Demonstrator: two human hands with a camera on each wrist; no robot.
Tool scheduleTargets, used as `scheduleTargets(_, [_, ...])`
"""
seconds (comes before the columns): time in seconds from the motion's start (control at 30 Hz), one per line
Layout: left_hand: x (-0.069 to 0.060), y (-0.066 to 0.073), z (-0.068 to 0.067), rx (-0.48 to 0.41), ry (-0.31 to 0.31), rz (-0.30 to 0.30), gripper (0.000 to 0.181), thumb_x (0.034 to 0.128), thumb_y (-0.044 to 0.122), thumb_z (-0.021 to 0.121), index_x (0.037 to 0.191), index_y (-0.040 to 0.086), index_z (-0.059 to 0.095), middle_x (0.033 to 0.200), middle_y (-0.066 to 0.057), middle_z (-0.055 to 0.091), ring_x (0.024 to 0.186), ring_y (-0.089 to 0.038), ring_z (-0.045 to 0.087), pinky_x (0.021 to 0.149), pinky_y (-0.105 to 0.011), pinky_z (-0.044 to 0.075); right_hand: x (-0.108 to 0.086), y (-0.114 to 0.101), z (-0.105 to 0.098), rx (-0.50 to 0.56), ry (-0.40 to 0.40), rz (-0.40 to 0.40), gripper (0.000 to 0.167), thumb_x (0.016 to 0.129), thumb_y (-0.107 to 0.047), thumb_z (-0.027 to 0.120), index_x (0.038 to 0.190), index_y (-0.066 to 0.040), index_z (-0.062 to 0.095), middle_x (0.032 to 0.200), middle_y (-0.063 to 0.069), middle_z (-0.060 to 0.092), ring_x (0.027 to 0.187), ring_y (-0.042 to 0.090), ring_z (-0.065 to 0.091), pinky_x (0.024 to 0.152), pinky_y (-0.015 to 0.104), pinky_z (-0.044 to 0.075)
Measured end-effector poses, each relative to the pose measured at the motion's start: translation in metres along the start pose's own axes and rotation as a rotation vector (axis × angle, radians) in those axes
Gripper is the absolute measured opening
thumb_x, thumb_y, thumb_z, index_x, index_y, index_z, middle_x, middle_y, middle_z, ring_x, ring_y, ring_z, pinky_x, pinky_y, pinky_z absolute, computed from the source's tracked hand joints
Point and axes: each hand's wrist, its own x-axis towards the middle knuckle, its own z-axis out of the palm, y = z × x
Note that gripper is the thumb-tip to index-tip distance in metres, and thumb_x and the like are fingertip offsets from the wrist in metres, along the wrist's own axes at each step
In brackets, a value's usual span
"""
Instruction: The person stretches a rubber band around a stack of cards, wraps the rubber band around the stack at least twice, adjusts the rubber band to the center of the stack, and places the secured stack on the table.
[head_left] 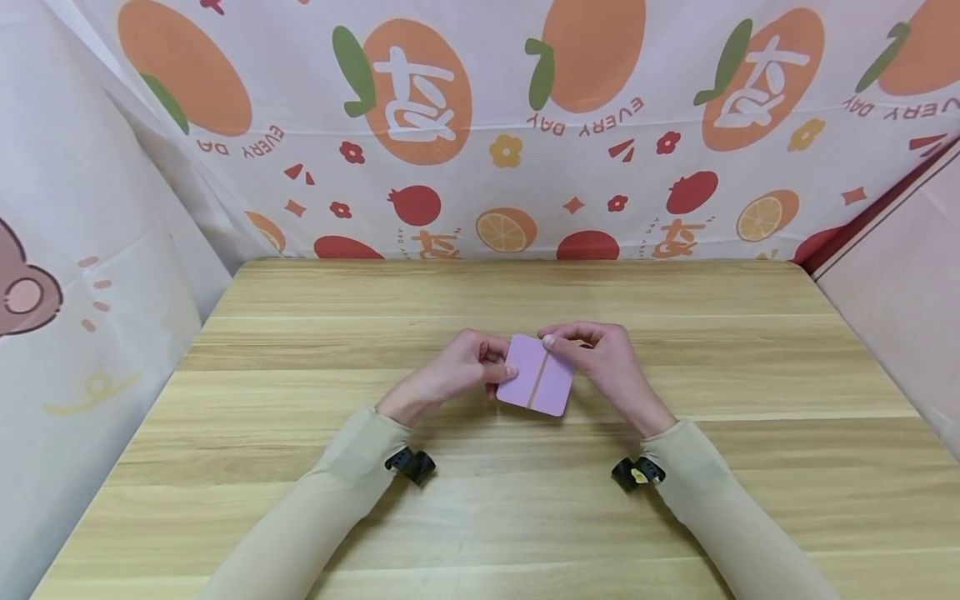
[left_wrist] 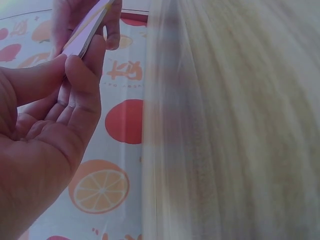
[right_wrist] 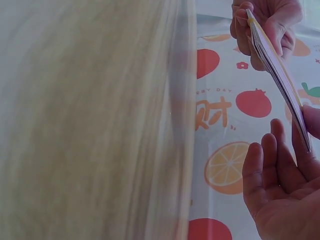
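Note:
A thin, squarish stack of purple cards (head_left: 558, 387) is held up over the table, with a narrow tan band (head_left: 537, 379) running across its face. My left hand (head_left: 468, 367) pinches the stack's left side, thumb on the front. At the upper edge, near the band, my right hand (head_left: 603, 358) pinches it between thumb and fingers. Several layers show along the edge of the stack (right_wrist: 280, 75) in the right wrist view, where the other fingers of my right hand (right_wrist: 285, 185) extend. The left wrist view shows my left hand (left_wrist: 55, 125) gripping one corner.
The light wooden table (head_left: 480, 517) spreads under both forearms. Behind it hangs a white cloth (head_left: 480, 175) printed with fruit, and another pale cloth (head_left: 97, 400) hangs at the left. A black wrist camera (head_left: 411, 465) sits on the left sleeve, another (head_left: 637, 473) on the right.

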Motion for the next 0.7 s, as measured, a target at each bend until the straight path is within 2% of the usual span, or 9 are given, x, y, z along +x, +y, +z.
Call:
scheduleTargets(0.2, [-0.0009, 0.0031, -0.0004, 0.004, -0.016, 0.002, 0.008, 0.0926, -0.004, 0.059, 0.092, -0.007, 0.066, 0.072, -0.007, 0.065, 0.059, -0.016, 0.055, 0.056, -0.028, 0.047, 0.0004, -0.0019, 0.0016, -0.011, 0.006, -0.015, 0.022, 0.089, -0.029, 0.075, 0.098, -0.008, 0.077, 0.108, 0.001, 0.072, 0.106, 0.016, 0.064, 0.075, 0.025, 0.051])
scheduleTargets(0.43, [0.0015, 0.0054, 0.0066, 0.006, -0.030, 0.030, 0.008, 0.0931, -0.003, 0.059, 0.093, -0.008, 0.066, 0.069, -0.006, 0.063, 0.059, -0.017, 0.056, 0.056, -0.029, 0.047, -0.0005, -0.0060, 0.0060, -0.017, 0.015, -0.005, 0.028, 0.089, -0.034, 0.074, 0.097, -0.007, 0.077, 0.102, 0.002, 0.074, 0.088, 0.020, 0.065, 0.061, 0.026, 0.049])
scheduleTargets(0.6, [0.0039, 0.0047, 0.0079, -0.033, 0.007, -0.011, 0.007, 0.0931, -0.004, 0.059, 0.093, -0.008, 0.065, 0.071, -0.006, 0.064, 0.059, -0.017, 0.055, 0.057, -0.030, 0.047, -0.0005, -0.0073, 0.0040, -0.001, 0.029, 0.020, 0.032, 0.091, -0.038, 0.070, 0.103, -0.009, 0.076, 0.101, 0.002, 0.073, 0.081, 0.019, 0.063, 0.059, 0.026, 0.050])
scheduleTargets(0.7, [0.0055, 0.0040, 0.0066, -0.053, 0.035, -0.054, 0.006, 0.0930, -0.003, 0.060, 0.093, -0.006, 0.065, 0.072, -0.006, 0.064, 0.060, -0.017, 0.056, 0.059, -0.031, 0.047, 0.0002, -0.0070, 0.0020, 0.031, 0.027, 0.020, 0.033, 0.096, -0.038, 0.064, 0.108, -0.009, 0.075, 0.106, 0.003, 0.073, 0.088, 0.018, 0.063, 0.066, 0.026, 0.052])
